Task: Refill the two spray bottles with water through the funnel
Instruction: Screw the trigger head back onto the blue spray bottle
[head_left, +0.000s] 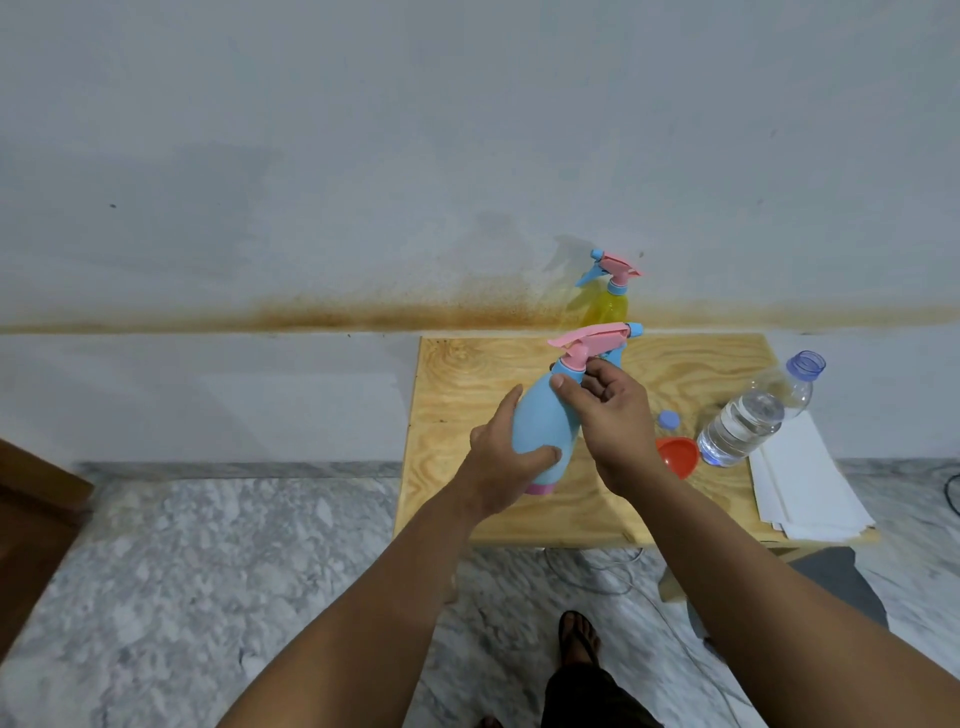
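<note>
Left hand (511, 457) wraps around the belly of the blue spray bottle (545, 431), thumb on one side and fingers curled over the front, probably to keep it from turning. Just to its right, the right hand (610, 415) pinches the pink collar under the spray head (592, 338) with thumb and fingertips, a hold that suits unscrewing the top so the neck is free for filling. The bottle stands tilted over the near left part of the wooden table (467, 395). Behind it, at the far edge against the wall, the yellow spray bottle (605, 301) stands upright with its top still on. Further right lie a small blue cap (668, 419) and the red funnel (677, 454), both beside the open water bottle (753, 415), which is part full and within easy reach for pouring. White paper sheets (805, 483) sit under and beside it. A brown stain runs along the grey wall (363, 182), and the floor (234, 545) is grey marble.
</note>
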